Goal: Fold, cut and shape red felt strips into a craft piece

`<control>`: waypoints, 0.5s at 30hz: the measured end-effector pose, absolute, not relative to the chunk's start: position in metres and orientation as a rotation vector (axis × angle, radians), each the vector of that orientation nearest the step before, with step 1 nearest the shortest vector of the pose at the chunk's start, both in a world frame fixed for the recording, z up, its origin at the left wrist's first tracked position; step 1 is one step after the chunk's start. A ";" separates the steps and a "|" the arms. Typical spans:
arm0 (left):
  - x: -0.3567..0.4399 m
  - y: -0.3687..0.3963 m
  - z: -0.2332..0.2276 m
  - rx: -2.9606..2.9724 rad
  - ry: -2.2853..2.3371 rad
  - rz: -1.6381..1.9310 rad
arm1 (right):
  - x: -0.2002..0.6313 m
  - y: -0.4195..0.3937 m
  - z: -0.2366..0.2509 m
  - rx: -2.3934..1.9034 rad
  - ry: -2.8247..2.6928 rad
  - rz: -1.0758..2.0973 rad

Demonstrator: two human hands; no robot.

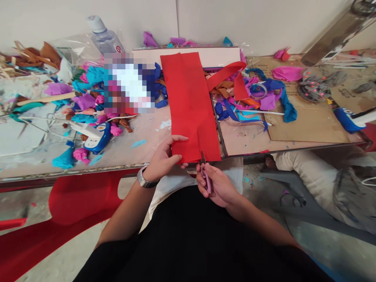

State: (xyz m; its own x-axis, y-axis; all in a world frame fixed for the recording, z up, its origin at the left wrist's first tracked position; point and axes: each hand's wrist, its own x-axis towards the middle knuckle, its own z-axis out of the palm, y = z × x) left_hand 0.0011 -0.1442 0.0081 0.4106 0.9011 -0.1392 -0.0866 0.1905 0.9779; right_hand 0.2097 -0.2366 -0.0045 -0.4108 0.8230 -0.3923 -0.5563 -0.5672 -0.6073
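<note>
A long piece of red crepe-like paper (189, 98) lies across the table and reaches its front edge. My left hand (164, 158) grips the near left corner of the paper, thumb on top and some fingertips showing beneath the edge. In my right hand (217, 182) are scissors (206, 178) with pink handles, the fingers wrapped round them. Their blades sit at the paper's near edge, right of its middle, and a slit or crease runs up from there. The lower blade is hidden by the paper.
Curled red strips (227, 76) and colourful scraps lie right of the paper. On the left are more scraps, a clear bottle (105, 37) and a blue-and-white power strip (98, 138). Cardboard (308, 123) covers the right side. A red chair (85, 196) stands below left; another person's leg (305, 176) shows at right.
</note>
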 end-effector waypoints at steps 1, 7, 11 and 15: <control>0.001 -0.143 0.007 1.164 0.887 0.845 | 0.210 -0.237 -0.005 -0.856 -0.491 2.045; 0.001 -0.142 0.004 1.178 0.878 0.860 | 0.212 -0.241 -0.004 -0.857 -0.492 2.050; 0.002 -0.143 0.004 1.183 0.872 0.868 | 0.212 -0.242 -0.003 -0.848 -0.484 2.059; 0.001 -0.142 0.005 1.177 0.876 0.863 | 0.211 -0.243 -0.003 -0.839 -0.479 2.061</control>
